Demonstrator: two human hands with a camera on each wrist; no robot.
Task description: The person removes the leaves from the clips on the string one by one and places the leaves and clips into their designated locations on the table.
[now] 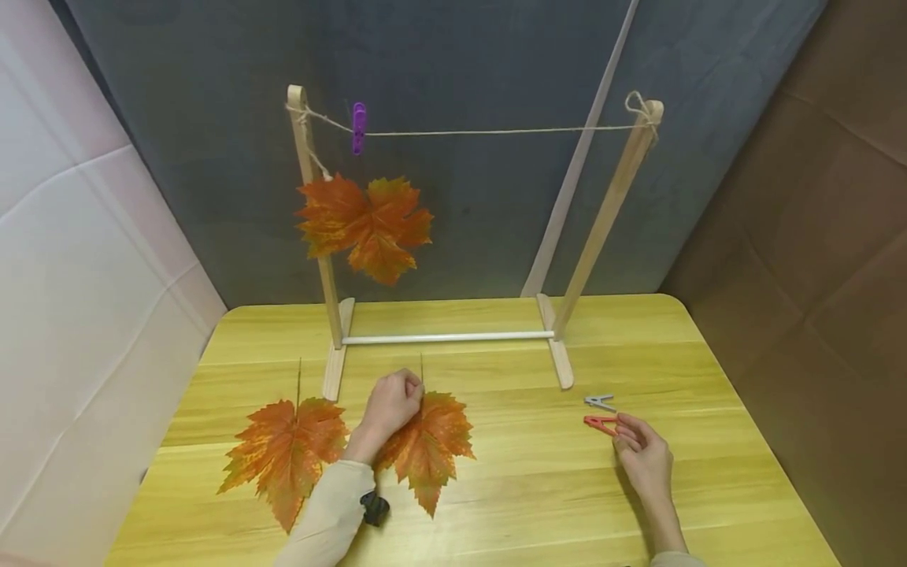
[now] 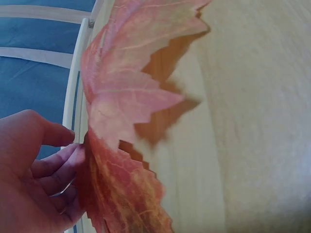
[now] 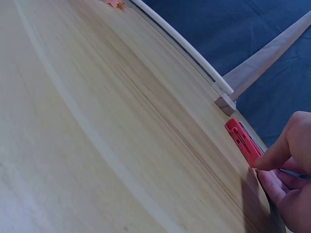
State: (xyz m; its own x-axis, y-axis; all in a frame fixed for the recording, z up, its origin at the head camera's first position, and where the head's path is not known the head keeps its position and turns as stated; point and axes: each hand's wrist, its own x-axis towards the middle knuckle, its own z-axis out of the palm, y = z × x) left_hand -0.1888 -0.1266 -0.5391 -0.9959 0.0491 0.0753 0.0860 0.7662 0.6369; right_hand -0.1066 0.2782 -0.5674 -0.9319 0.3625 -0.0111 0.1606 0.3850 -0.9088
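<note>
My left hand (image 1: 392, 402) pinches an artificial orange maple leaf (image 1: 435, 441) near the base of its stem. In the left wrist view, this leaf (image 2: 126, 102) is partly raised, casting a shadow on the wood. At the right, my right hand (image 1: 646, 461) pinches the handle end of a red clothespin (image 1: 597, 423) between thumb and fingers. The same red clothespin (image 3: 242, 141) shows in the right wrist view. Just behind it lies a grey clothespin (image 1: 599, 402). A second maple leaf (image 1: 286, 453) lies flat left of my left hand, stem pointing away.
A wooden rack with a left post (image 1: 327, 291), a right post (image 1: 602, 213) and a white bottom bar (image 1: 446, 338) stands at the back. Twine (image 1: 482, 132) spans its top, bearing a purple clothespin (image 1: 359, 128). Another maple leaf (image 1: 368, 224) hangs by the left post.
</note>
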